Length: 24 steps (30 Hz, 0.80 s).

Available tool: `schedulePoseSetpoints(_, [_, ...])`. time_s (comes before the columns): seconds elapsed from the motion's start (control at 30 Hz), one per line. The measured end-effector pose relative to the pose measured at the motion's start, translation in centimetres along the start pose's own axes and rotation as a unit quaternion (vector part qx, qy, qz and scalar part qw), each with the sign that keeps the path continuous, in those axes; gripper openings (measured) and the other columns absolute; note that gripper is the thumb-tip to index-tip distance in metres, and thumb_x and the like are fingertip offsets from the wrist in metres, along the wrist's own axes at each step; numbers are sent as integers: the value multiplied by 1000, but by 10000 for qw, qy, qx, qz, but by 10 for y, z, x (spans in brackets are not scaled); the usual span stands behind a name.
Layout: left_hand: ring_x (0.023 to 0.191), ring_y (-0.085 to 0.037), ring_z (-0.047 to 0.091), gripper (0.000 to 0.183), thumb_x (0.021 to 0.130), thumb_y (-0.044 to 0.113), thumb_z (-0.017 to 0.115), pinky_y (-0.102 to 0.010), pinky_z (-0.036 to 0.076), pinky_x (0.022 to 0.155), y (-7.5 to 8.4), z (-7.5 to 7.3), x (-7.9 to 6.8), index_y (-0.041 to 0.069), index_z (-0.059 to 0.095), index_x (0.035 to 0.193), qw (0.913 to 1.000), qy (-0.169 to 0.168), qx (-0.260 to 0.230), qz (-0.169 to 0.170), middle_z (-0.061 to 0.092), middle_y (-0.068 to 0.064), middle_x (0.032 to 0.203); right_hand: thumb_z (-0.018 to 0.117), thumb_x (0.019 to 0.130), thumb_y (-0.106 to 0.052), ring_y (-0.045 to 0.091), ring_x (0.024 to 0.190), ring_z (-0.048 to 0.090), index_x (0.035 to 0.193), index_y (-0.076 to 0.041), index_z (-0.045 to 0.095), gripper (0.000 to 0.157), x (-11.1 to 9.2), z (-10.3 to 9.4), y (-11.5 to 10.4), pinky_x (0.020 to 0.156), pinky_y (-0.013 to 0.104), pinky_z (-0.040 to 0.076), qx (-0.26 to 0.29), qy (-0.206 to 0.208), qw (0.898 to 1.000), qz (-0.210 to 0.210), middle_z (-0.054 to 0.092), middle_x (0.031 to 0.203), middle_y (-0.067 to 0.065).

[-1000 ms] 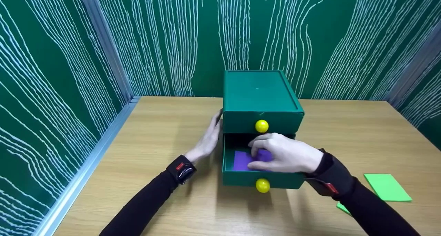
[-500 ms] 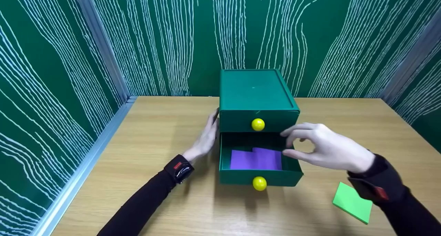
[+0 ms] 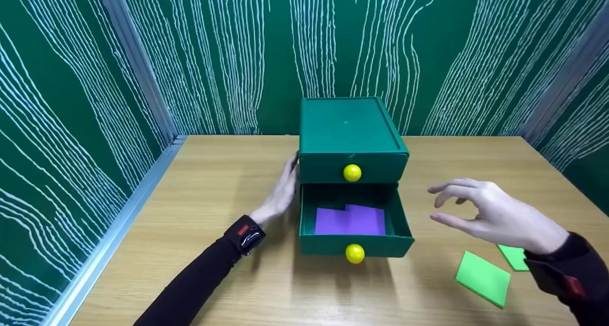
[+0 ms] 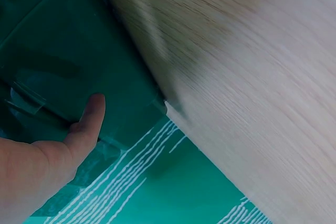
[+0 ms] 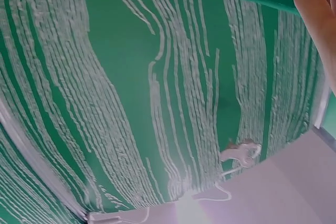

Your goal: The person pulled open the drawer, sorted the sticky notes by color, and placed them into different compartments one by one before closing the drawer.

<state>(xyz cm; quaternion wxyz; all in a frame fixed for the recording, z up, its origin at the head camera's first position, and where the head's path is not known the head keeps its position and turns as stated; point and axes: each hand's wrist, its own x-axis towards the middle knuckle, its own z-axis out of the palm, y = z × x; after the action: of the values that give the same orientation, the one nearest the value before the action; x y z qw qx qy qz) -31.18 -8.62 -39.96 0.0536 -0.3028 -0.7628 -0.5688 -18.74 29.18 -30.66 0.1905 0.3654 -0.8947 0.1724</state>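
A green two-drawer box (image 3: 349, 126) stands on the table, its lower drawer (image 3: 328, 246) pulled out and its upper one closed. Both fronts carry a yellow knob (image 3: 355, 253). Two purple paper pads (image 3: 349, 221) lie overlapping inside the lower drawer. My left hand (image 3: 280, 190) rests on the left side of the box with straight fingers; the left wrist view shows a finger (image 4: 89, 121) along the green wall. To the right of the drawer hovers my right hand (image 3: 495, 212), fingers loosely bent and apart, holding nothing. In the right wrist view only part of that hand (image 5: 317, 11) shows.
Near the right forearm, a green paper pad (image 3: 484, 279) lies on the wooden table (image 3: 214, 183). A second green pad (image 3: 514, 257) is partly covered by the right hand and wrist. Green walls (image 3: 285, 54) with white wavy lines rise behind and beside the table.
My right hand has come out of the lower drawer and moved right, over the table beside the green pads. Both purple pads in the drawer are now uncovered. My left hand stays against the box.
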Motion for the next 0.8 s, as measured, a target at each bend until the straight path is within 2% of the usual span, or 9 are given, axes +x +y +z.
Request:
schedulePoseSetpoints(0.03, [153, -43, 14, 80, 106, 54, 18, -53, 14, 126, 0, 0, 0, -7, 8, 156, 10000, 5, -24, 22, 11, -29, 164, 85, 77, -10, 6, 97, 66, 90, -28, 65, 29, -3, 1, 2, 79, 5, 47, -21, 4, 10000, -3, 73, 114, -1])
schedulePoseSetpoints(0.2, [153, -43, 13, 79, 107, 53, 18, -53, 14, 126, 1, 1, 0, -8, 8, 156, 10000, 42, 56, 26, 11, -28, 164, 85, 77, -9, 5, 98, 67, 90, -25, 65, 28, -15, 7, 9, 77, 6, 47, 90, -48, 9999, 15, 74, 112, -1])
schedulePoseSetpoints(0.33, [153, -43, 14, 61, 110, 31, 19, -54, 15, 126, 0, 1, 0, -7, 8, 156, 9999, 64, 117, -23, 11, -28, 165, 85, 77, -11, 7, 97, 69, 91, -26, 66, 27, -25, 15, 10, 76, 8, 50, 177, -109, 9998, -8, 74, 111, -2])
schedulePoseSetpoints(0.43, [153, -44, 14, 55, 107, 13, 19, -55, 15, 126, 0, 1, 0, -7, 8, 156, 9999, 61, 78, -17, 11, -28, 165, 86, 76, -12, 8, 94, 68, 94, -26, 67, 30, -32, 27, 8, 77, 7, 50, 383, -45, 9987, -330, 74, 107, -4])
schedulePoseSetpoints(0.47, [153, -44, 15, 54, 107, 13, 19, -55, 16, 125, -1, 1, 0, -6, 9, 156, 9999, 61, 89, -9, 12, -28, 164, 86, 76, -13, 7, 91, 68, 95, -26, 67, 30, -34, 32, 5, 77, 7, 49, 492, -75, 9977, -452, 74, 105, -5])
schedulePoseSetpoints(0.6, [153, -44, 14, 54, 108, 17, 18, -55, 15, 126, -1, 1, 1, -6, 9, 156, 10000, 38, 16, 1, 11, -28, 164, 84, 80, -21, 3, 85, 64, 100, -26, 66, 27, -39, 47, -13, 73, 13, 53, 908, -539, 9914, -768, 70, 98, -12])
schedulePoseSetpoints(0.67, [153, -44, 13, 54, 108, 16, 18, -55, 14, 126, -2, 2, 0, -7, 8, 156, 9999, 28, -142, 18, 10, -29, 164, 81, 85, -27, 1, 85, 63, 104, -26, 66, 25, -39, 51, -27, 70, 17, 55, 1007, -921, 9885, -658, 69, 99, -14])
schedulePoseSetpoints(0.73, [153, -44, 11, 54, 108, 16, 18, -55, 13, 126, -2, 2, 0, -7, 8, 156, 9996, 8, -294, 33, 9, -29, 165, 78, 87, -31, 2, 89, 64, 111, -24, 65, 28, -38, 56, -37, 69, 20, 56, 1079, -1165, 9854, -617, 69, 104, -12])
schedulePoseSetpoints(0.8, [153, -44, 11, 53, 108, 15, 17, -55, 13, 126, -2, 3, 0, -6, 8, 156, 9992, -11, -401, 52, 9, -28, 165, 77, 88, -33, 3, 91, 63, 120, -22, 63, 37, -36, 61, -45, 69, 22, 57, 1048, -1232, 9849, -619, 69, 110, -9])
